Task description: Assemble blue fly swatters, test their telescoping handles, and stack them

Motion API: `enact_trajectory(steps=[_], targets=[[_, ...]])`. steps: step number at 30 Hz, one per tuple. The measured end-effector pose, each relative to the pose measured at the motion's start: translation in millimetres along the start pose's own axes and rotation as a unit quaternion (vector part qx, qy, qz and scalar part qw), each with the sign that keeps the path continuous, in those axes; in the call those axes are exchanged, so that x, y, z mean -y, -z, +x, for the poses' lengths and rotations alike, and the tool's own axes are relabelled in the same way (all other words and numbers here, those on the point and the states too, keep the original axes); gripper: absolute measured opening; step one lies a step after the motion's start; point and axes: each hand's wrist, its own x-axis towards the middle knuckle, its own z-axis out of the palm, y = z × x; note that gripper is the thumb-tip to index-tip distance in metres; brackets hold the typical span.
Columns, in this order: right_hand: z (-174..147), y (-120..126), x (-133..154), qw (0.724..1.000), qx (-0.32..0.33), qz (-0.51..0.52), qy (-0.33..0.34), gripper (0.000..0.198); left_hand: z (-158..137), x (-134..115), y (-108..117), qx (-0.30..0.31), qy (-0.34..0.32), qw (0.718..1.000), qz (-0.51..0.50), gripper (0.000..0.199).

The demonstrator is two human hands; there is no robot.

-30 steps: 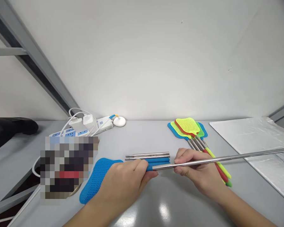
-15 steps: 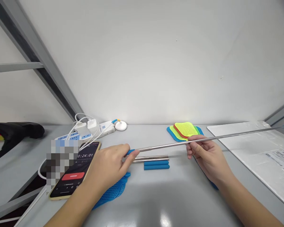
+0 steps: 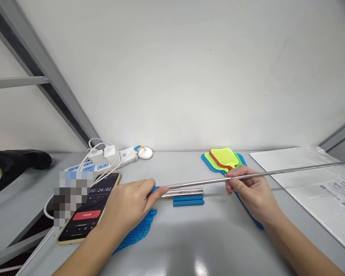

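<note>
A telescopic fly swatter point(image 3: 201, 183) with a long silver rod stretches from the middle to the right edge. My left hand point(image 3: 130, 203) is closed round its blue handle. Fingers of my right hand point(image 3: 251, 189) pinch the rod midway. Past the right edge, the swatter's far end is out of sight. Beneath the rod lie several swatter handles point(image 3: 188, 201) with blue grips and silver tubes. A blue mesh swatter head point(image 3: 136, 232) is partly hidden under my left wrist. Stacked mesh heads point(image 3: 224, 158) in yellow, red, green and blue lie behind my right hand.
On the left lies a phone point(image 3: 89, 211) with a running timer, beside a power strip point(image 3: 129, 155) with white plugs and cables. A white plastic-wrapped panel point(image 3: 310, 184) covers the right side. A black object point(image 3: 20, 163) sits at far left. The wall point(image 3: 189, 76) closes off the back.
The swatter's far end has dropped lower and its blue head has left the view at the right. Both hands keep their hold. The view has shifted slightly.
</note>
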Motion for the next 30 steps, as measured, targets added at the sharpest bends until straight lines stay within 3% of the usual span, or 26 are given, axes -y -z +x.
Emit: enact_trajectory(steps=[4, 9, 13, 18, 21, 26, 30], targets=[[-2.5, -5.2, 2.3, 1.0, 0.008, -0.007, 0.008, 0.013, 0.8, -5.4, 1.8, -0.013, -0.014, 1.0, -0.001, 0.054], [-14.8, -25.6, 3.4, 0.996, 0.091, -0.003, -0.014, 0.009, -1.5, -30.8, -1.8, -0.02, -0.046, 0.998, -0.04, 0.059], [-23.1, -37.4, 2.1, 0.997, 0.075, -0.015, -0.01, 0.009, -5.5, -46.0, -4.0, -0.041, -0.065, 0.995, -0.064, 0.057], [-29.1, -46.0, -1.1, 0.994, 0.104, -0.024, -0.007, 0.009, -7.4, -58.1, 0.0, -0.032, -0.058, 0.995, -0.076, 0.058], [-29.8, -51.3, -1.8, 0.996, 0.09, -0.029, -0.003, 0.01, -7.1, -59.0, 0.8, -0.032, -0.056, 0.995, -0.076, 0.058], [-26.6, -53.5, 1.0, 0.992, 0.091, -0.044, -0.078, 0.017, -6.0, -49.0, -2.9, -0.044, -0.064, 0.994, -0.072, 0.056], [-21.2, -38.1, 3.1, 0.995, 0.093, -0.013, -0.035, 0.025, -6.0, -43.0, -4.9, -0.038, -0.057, 0.994, -0.083, 0.052]])
